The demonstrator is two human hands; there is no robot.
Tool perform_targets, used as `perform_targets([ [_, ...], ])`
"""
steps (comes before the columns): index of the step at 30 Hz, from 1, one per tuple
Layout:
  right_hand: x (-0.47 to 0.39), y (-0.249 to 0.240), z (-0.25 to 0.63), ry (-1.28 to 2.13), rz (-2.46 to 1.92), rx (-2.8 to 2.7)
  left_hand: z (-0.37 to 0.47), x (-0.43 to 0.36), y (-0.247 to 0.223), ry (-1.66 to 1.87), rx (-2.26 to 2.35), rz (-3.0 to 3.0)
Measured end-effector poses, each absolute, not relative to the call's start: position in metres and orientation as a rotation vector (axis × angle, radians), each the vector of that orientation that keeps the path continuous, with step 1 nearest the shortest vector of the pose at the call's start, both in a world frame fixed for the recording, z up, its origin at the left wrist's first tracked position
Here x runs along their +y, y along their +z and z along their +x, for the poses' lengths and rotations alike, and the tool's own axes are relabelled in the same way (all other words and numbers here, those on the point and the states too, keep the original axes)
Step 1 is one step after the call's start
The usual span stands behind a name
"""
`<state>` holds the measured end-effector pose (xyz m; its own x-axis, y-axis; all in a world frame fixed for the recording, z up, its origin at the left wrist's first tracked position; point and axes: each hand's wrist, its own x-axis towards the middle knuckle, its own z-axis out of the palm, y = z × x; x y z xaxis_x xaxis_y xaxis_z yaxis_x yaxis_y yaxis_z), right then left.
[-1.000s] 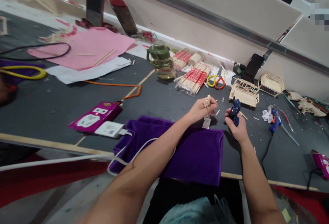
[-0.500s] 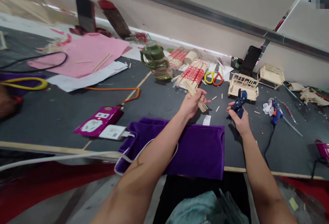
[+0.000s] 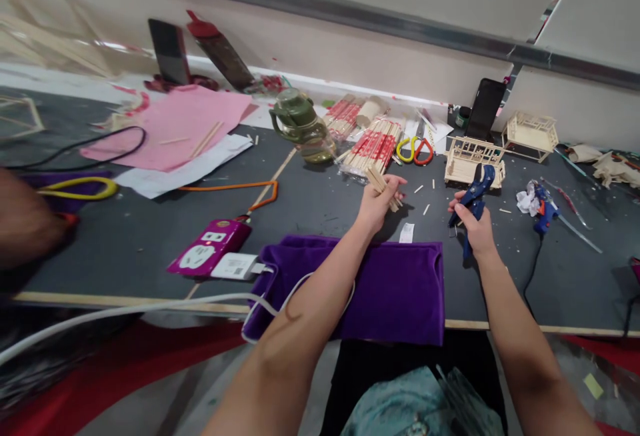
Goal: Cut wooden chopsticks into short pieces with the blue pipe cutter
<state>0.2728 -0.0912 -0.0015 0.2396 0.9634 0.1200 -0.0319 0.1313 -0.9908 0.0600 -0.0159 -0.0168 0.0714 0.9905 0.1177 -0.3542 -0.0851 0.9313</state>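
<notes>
My left hand (image 3: pixel 377 203) is closed around a bundle of thin wooden sticks (image 3: pixel 379 179), whose ends stick out above and below the fingers. In my right hand (image 3: pixel 477 226) is a dark blue pair of pliers (image 3: pixel 480 186), held tilted with the head up and away from me. The two hands are apart, both just over the dark table. Beyond the pliers stands a small wooden model (image 3: pixel 473 159) with railings. Packs of sticks in red-printed wrappers (image 3: pixel 375 146) lie past my left hand, beside yellow-and-red-handled scissors (image 3: pixel 415 151). Small stick offcuts (image 3: pixel 426 209) lie between my hands.
A purple cloth (image 3: pixel 395 296) lies at the table's front edge, a white cable across it. Left are a magenta power strip (image 3: pixel 210 246), a green-lidded jug (image 3: pixel 303 126) and another person's blurred hand (image 3: pixel 30 223). A second model (image 3: pixel 530 135) and a glue gun (image 3: pixel 545 213) stand right.
The view has shifted a little. The stick bundle is turned and looks shorter in my left hand. The pliers in my right hand tilt more to the right. The other person's hand has come further into view.
</notes>
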Motion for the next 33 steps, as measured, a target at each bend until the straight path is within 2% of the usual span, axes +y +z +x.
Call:
perform_targets([
  [3,-0.092,-0.002,0.272,0.963,-1.198,-1.055,0.063,-0.018,-0.016,1.402,0.868,1.156],
  [13,-0.093,-0.011,0.273,0.916,-1.2,-1.182,0.062,-0.023,-0.018,1.218,0.982,1.32],
  [17,-0.1,-0.004,0.27,0.711,-1.291,-1.407,0.059,-0.026,-0.01,1.192,1.059,1.453],
  [24,-0.106,-0.001,0.265,0.082,-1.34,-1.852,0.064,-0.032,-0.008,1.049,1.162,1.721],
  [33,-0.105,0.003,0.268,-0.054,-1.43,-2.021,0.06,-0.033,-0.016,0.767,0.984,1.912],
])
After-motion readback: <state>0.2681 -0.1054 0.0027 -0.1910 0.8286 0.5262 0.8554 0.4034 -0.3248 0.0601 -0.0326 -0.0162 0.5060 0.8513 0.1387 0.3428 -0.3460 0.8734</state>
